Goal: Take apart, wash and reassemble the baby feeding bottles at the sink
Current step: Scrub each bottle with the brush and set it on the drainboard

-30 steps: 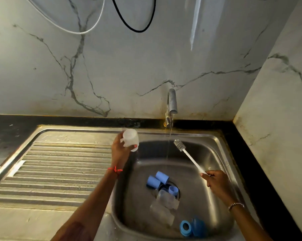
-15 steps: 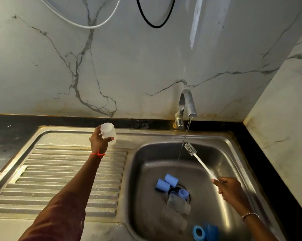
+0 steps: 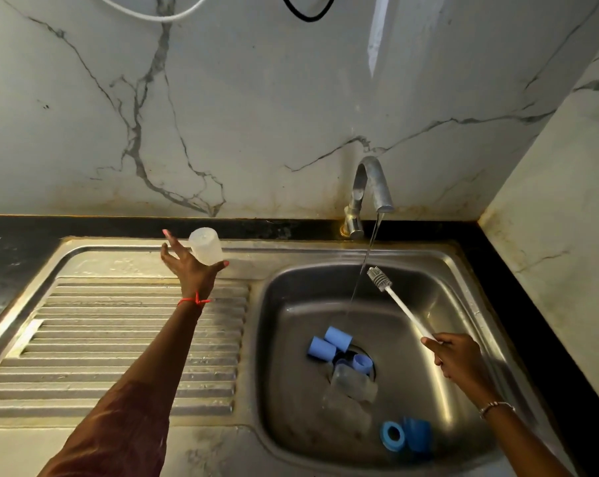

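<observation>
Steel sink (image 3: 325,256), bottles (image 3: 351,382) blurry; left grip (image 3: 191,266) splayed by cup (image 3: 206,246), right grip (image 3: 458,359) around brush (image 3: 399,304).

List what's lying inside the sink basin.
Two blue caps, a smaller blue piece over the drain, clear bottles and two blue collars near the front. The bottles and caps cover most of the drain, so its contents are hidden.
</observation>
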